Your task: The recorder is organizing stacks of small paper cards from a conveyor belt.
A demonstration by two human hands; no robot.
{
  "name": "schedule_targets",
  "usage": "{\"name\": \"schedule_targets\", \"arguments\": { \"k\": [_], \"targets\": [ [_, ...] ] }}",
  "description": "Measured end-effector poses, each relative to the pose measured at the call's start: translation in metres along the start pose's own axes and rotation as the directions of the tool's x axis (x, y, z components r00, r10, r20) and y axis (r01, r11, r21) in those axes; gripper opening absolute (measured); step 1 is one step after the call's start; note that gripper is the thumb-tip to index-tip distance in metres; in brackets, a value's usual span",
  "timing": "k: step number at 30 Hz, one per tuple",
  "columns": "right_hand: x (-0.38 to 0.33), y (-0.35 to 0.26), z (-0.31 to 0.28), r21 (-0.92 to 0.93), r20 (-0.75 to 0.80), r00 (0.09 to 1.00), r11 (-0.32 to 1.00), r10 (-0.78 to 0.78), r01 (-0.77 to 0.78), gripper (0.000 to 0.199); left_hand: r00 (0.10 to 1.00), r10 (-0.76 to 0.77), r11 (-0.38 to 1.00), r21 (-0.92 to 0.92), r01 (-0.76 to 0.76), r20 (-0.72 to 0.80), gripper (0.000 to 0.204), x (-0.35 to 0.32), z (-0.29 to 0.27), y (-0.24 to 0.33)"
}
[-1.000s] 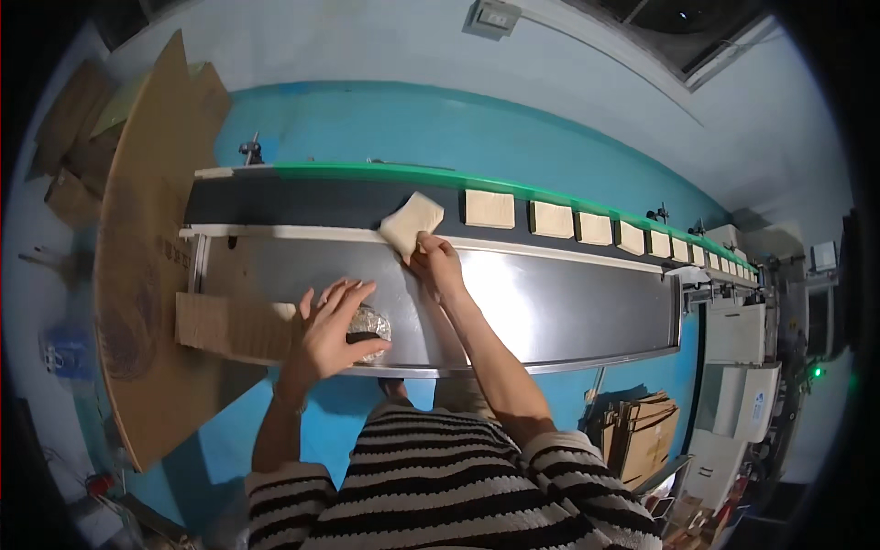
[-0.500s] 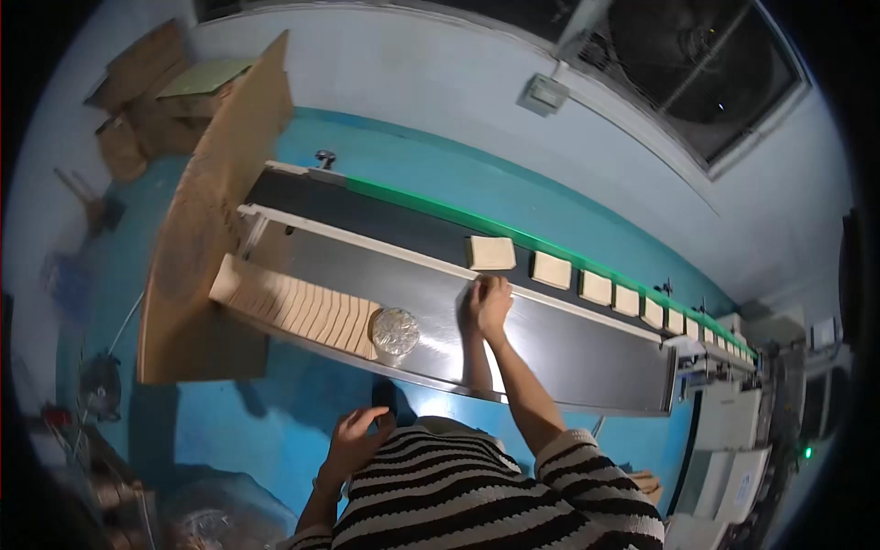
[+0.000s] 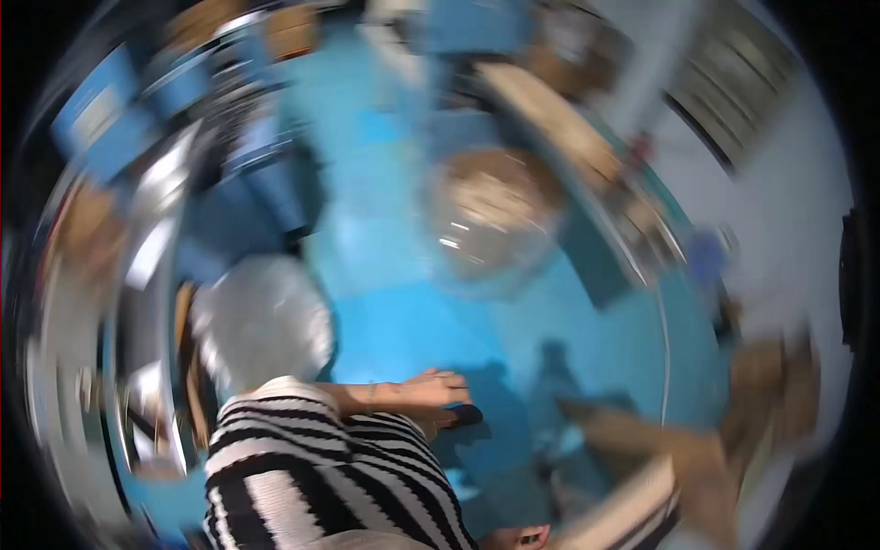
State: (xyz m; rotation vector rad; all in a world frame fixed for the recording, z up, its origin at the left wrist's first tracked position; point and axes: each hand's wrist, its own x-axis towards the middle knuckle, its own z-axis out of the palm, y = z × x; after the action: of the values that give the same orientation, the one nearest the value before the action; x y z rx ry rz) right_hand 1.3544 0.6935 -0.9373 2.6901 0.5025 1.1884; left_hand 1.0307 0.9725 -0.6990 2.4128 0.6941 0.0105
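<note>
One pale, blurred strip is seen just right of the fingers of the right hand; it could be knocked if that hand is moved while barely in view. Whether the fingers are spread or pinching cannot be told, the left hand included. One dark shoe is seen just beside the left fingers; one silvery bag and one clear bag farther out.
</note>
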Motion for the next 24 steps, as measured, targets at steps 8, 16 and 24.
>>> {"name": "schedule_targets", "arguments": {
  "k": [8, 16, 24],
  "targets": [
    [0.133, -0.198, -0.296, 0.895, -0.442, 0.557, -0.305, -0.703, 0.326, 0.025, -0.178, -0.395, 0.550, -0.387, 0.740, -0.901, 0.044, -0.281, -0.037, 0.002],
    [0.083, -0.302, -0.427, 0.765, -0.643, 0.046, -0.644, -0.765, -0.028, 0.016, -0.908, 0.236, -0.469, -0.859, 0.206, -0.346, 0.067, -0.502, 0.062, 0.114],
    [-0.007, -0.297, -0.546, 0.467, -0.849, -0.365, -0.865, -0.381, -0.183, 0.013, -0.980, 0.123, -0.392, -0.899, -0.194, 0.158, 0.083, -0.555, 0.092, 0.104]
  ]
}}
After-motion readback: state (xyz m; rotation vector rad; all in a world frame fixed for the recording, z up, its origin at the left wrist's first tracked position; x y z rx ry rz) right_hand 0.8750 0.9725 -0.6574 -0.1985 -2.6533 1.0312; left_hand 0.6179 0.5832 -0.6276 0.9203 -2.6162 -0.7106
